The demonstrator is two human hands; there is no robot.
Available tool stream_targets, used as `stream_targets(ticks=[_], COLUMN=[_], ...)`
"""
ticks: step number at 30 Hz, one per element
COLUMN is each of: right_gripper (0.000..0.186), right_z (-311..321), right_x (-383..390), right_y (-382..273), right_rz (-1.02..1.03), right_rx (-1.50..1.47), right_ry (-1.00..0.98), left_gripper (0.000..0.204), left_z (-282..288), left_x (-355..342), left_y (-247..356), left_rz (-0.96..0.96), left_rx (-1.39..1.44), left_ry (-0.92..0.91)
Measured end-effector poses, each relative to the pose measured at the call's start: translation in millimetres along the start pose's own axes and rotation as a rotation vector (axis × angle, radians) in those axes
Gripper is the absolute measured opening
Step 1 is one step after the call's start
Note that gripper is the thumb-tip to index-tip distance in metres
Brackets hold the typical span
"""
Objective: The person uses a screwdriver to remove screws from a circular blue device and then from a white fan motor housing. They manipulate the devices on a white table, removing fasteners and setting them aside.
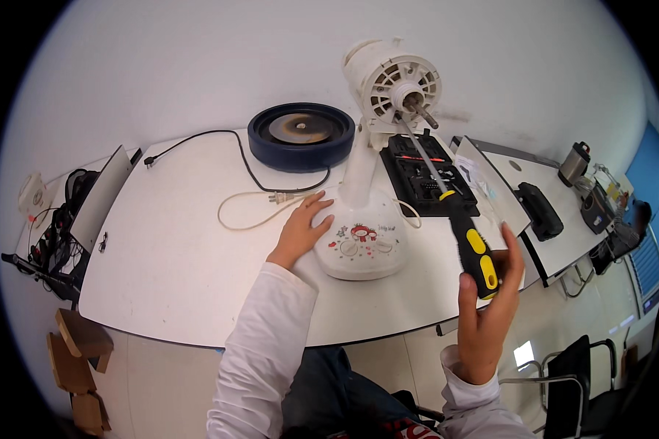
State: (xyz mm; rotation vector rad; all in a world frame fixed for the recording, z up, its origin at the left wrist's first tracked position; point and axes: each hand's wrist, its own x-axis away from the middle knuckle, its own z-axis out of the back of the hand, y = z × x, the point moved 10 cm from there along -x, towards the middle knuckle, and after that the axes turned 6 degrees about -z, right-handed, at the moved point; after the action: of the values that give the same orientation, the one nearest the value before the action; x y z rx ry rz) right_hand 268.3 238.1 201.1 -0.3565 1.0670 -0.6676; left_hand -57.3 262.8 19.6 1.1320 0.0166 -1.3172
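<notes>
A white electric fan (362, 227) without blades or grille stands upright on the table, cartoon pictures and two knobs on its base. Its motor head (395, 80) faces me with the metal shaft bare. My left hand (300, 230) rests against the left side of the base, fingers spread. My right hand (494, 296) grips the end of a long screwdriver (465, 230) with a black and yellow handle. Its blade slants up to the front of the motor housing, and the tip meets it just below the shaft. What the tip touches is too small to make out.
A dark blue round hotplate (300, 139) with a black cord stands behind the fan's left. The fan's pale cord (241, 227) loops over the white table (168, 285). Behind right lies an opened black tool case (425, 179). Chairs (571, 380) and cardboard boxes (73, 358) flank the table.
</notes>
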Motion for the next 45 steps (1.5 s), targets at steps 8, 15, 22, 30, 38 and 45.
stream_targets(ticks=[8,15,22,30,38,45], right_gripper=[0.047,0.054,0.062,0.042,0.054,0.064], right_z=[-10,-8,8,-2,0,-6], right_x=[5,0,4,5,3,3], right_y=[27,-5,12,1,-3,-3], right_rz=[-0.286,0.200,0.013,0.169,0.256,0.263], right_rx=[-0.112,-0.013,-0.034,-0.079,-0.023,-0.179], right_ry=[-0.148,-0.097,0.181,0.094,0.215,0.207], left_gripper=[0.037,0.035,0.034,0.034,0.034,0.033], left_z=[1,1,-1,-1,2,-1], left_x=[1,0,1,2,1,1], left_y=[0,3,1,-3,0,-1], left_rz=[-0.001,-0.015,-0.012,0.003,-0.030,-0.027], left_rx=[-0.003,-0.010,-0.004,0.022,-0.002,0.006], left_ry=[-0.002,0.004,0.005,0.004,0.009,-0.001])
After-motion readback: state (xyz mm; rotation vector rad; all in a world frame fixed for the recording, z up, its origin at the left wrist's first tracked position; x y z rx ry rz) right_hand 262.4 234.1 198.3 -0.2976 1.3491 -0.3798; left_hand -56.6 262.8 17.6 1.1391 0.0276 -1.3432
